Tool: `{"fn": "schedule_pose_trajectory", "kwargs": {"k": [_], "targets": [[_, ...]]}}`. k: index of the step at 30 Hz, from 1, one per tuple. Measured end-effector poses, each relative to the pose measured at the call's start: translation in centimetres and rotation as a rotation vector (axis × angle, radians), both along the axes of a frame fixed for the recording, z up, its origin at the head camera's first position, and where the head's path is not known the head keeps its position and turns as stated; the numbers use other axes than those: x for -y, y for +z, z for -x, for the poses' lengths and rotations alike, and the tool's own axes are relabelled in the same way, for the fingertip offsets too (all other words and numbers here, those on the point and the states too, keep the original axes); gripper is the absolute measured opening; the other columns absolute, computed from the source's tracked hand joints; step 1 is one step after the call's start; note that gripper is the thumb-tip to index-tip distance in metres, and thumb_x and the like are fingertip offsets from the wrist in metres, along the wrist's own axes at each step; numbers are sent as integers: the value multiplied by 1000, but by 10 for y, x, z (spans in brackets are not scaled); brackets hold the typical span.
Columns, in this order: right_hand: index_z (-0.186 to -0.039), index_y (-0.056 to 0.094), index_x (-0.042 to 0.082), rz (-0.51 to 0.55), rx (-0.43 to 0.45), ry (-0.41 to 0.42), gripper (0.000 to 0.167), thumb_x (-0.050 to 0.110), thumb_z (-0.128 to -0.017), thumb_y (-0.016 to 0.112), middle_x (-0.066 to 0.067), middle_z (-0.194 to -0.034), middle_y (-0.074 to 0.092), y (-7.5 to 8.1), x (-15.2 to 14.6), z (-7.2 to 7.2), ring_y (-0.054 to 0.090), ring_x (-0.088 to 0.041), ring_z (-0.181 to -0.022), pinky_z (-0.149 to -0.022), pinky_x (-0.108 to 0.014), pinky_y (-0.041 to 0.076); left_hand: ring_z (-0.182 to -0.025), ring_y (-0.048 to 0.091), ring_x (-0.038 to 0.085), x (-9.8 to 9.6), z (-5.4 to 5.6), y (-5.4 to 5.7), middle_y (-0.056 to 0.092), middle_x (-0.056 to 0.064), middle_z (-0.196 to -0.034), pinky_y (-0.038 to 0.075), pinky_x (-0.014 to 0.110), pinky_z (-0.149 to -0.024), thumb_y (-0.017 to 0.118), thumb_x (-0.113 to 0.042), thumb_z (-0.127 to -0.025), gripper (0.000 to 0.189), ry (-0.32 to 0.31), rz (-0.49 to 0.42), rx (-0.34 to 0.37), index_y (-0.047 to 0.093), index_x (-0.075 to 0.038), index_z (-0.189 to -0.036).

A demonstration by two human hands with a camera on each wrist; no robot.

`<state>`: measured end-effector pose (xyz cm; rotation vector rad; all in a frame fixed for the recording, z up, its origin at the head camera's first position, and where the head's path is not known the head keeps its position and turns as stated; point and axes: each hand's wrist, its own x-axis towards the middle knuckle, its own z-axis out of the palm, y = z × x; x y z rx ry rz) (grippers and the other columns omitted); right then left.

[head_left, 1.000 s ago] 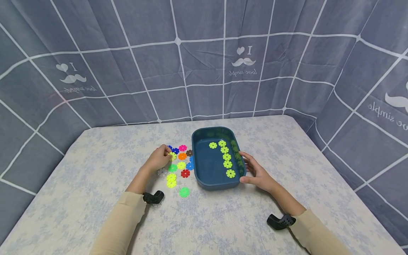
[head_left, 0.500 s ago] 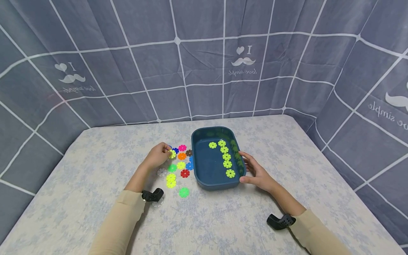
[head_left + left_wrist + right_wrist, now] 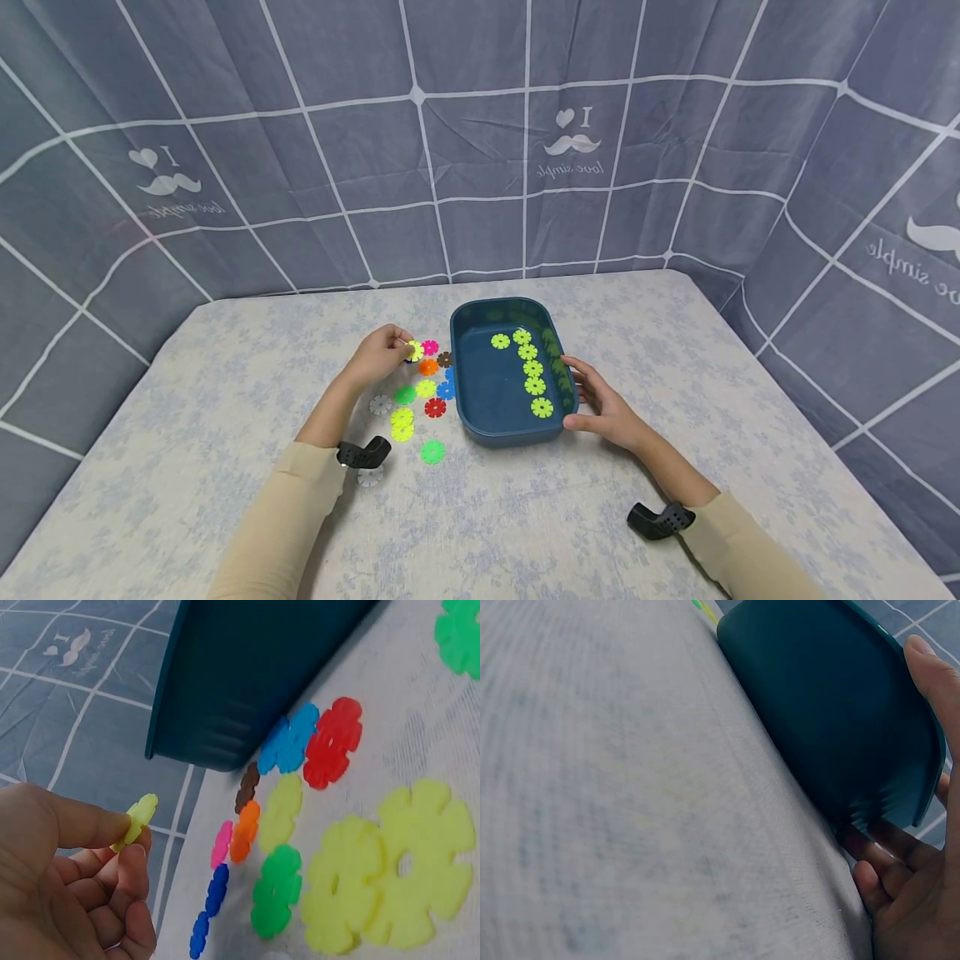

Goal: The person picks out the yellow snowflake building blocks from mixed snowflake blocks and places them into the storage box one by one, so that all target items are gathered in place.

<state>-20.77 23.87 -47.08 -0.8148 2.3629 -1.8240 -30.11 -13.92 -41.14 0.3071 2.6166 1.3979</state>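
Observation:
A yellow snowflake-shaped plastic disc (image 3: 140,817) is pinched between the thumb and index finger of my left hand (image 3: 375,354), the other fingers loosely curled. That hand is above the left side of a group of similar discs on the table, near a pink disc (image 3: 430,347) and an orange disc (image 3: 428,367). A dark blue-green plastic tub (image 3: 487,400) stands right of them, with several yellow discs (image 3: 533,368) on its floor. Against its right side rests my right hand (image 3: 611,417); thumb and index finger touch the rim, and lower fingertips (image 3: 851,836) meet the outer wall.
Between the left arm and the tub lie a red disc (image 3: 435,407), a green disc (image 3: 432,452), two overlapping yellow discs (image 3: 402,425) and a clear disc (image 3: 380,405). Grey checked curtain (image 3: 480,150) hangs behind the patterned tablecloth (image 3: 525,517).
My left hand has lifted the yellow disc and carried it slightly right and away from me, now over the dark blue discs. My right hand and the tub have stayed put.

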Motion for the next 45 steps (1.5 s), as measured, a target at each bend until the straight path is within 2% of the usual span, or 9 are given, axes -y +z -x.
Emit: {"fn": "schedule_pose_trajectory", "kwargs": {"k": [5,12,18,21,31,41,45], "targets": [[-154,20,7,5,5,0,86,20,-88,73,-32,-145,33,0,0,0,47,-47,-121,-96,-27,42,-84,56,38,-8,-2,7,50,9,-82,47,43,-78,53,-9,-99,22,7,-41,15,51,6,-115],[-154,19,8,4,22,2,87,23,-88,74,-31,-147,31,-2,0,0,46,-45,-121,-95,-27,40,-81,54,33,-17,-2,14,56,11,-89,45,44,-77,54,-10,-99,22,1,-64,12,52,5,-115],[-155,19,9,4,23,5,87,22,-88,73,-31,-147,31,-2,0,0,46,-45,-122,-96,-27,40,-89,54,39,-26,-3,19,58,13,-92,45,47,-81,55,-11,-99,22,0,-90,19,53,5,-115],[-155,20,9,5,21,3,87,22,-88,73,-31,-147,31,-2,0,0,46,-45,-122,-96,-27,40,-90,53,38,-29,-3,21,58,12,-93,45,47,-82,55,-12,-99,22,-4,-90,16,54,4,-114],[-154,20,9,3,17,-1,87,23,-87,73,-30,-147,31,-3,-1,0,45,-45,-123,-96,-27,41,-88,52,42,-42,-3,26,57,11,-90,44,42,-76,56,-10,-98,22,-40,-104,8,54,5,-115],[-155,20,9,8,17,-1,87,21,-87,73,-30,-148,30,-3,-1,0,43,-46,-125,-96,-25,40,-93,53,47,-61,-2,32,58,11,-87,46,52,-84,55,-8,-98,20,-79,-156,7,54,5,-113],[-154,19,8,9,21,2,87,21,-87,73,-30,-148,31,-3,-1,0,44,-45,-123,-96,-26,40,-90,56,41,-67,-2,33,57,11,-87,47,52,-87,55,-7,-98,20,-94,-162,11,54,5,-114]]}}
